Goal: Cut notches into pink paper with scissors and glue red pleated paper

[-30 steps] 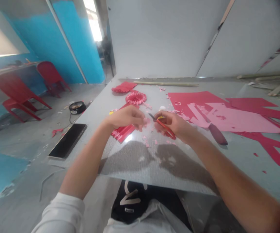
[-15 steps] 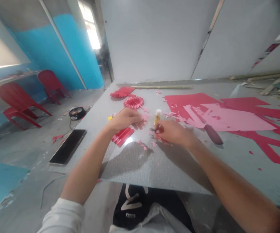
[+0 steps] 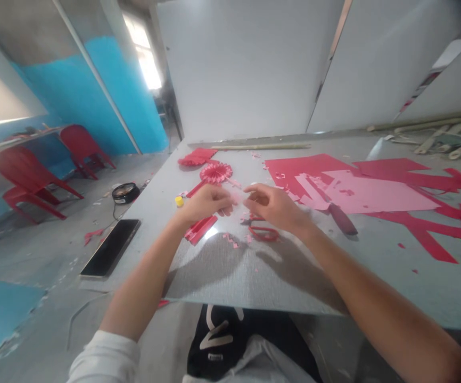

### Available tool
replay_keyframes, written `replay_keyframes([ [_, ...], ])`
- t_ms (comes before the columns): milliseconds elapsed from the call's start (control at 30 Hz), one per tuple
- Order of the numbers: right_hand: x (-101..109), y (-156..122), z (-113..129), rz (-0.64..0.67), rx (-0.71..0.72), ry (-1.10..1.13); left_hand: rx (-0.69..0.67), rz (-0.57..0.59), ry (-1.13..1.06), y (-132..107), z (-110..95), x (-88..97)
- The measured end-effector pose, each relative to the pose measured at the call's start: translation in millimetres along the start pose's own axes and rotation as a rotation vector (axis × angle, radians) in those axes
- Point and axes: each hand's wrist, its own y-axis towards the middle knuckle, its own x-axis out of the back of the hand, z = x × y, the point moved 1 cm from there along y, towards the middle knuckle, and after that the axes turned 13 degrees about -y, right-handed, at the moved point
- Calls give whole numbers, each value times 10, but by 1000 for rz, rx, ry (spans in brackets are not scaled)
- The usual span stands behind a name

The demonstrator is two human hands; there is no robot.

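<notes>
My left hand (image 3: pixel 210 202) is closed, with thumb and fingers pinching a small pale pink paper piece (image 3: pixel 236 198) above the table. Close on its right is my right hand (image 3: pixel 274 206), fingers curved and apart, tips near the paper's edge; nothing shows between them. Below the right hand, scissors (image 3: pixel 264 233) with red-orange handles lie on the table. Folded red paper strips (image 3: pixel 200 230) are under my left hand. A pleated red paper rosette (image 3: pixel 215 173) sits just beyond it. The yellow cap (image 3: pixel 179 201) lies to the left.
Red paper sheets (image 3: pixel 294 166) and a pink sheet (image 3: pixel 382 194) spread over the table's right, with a dark-red-handled knife (image 3: pixel 342 219). A phone (image 3: pixel 113 247) lies at the left edge. A thin stick (image 3: pixel 262 147) runs along the back. Red chairs (image 3: pixel 34 175) stand at left.
My right hand has let go of the scissors and moved up beside the pink paper. The glue stick that stood behind it is now hidden. My left hand keeps its pinch.
</notes>
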Motion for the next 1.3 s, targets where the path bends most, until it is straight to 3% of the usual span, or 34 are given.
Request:
replay_keyframes([
  [100, -8, -19, 60, -6, 17, 152, 15, 46, 1, 2, 14, -42],
  [233, -24, -13, 78, -31, 14, 134, 36, 83, -27, 0, 19, -60],
  [567, -51, 2, 57, -48, 4, 97, -26, -41, -72, 53, 124, -64],
  [733, -9, 46, -31, -54, 8, -149, -91, -135, 157, 88, 227, -32],
  [967, -193, 52, -164, 228, 51, -535, -152, -165, 359, 92, 206, -81],
  [1133, -329, 93, -262, 183, 39, -499, -151, -176, 371, 88, 189, -84],
  [1300, -224, 114, -225, 78, -20, -248, -128, -169, 256, 75, 173, -129],
])
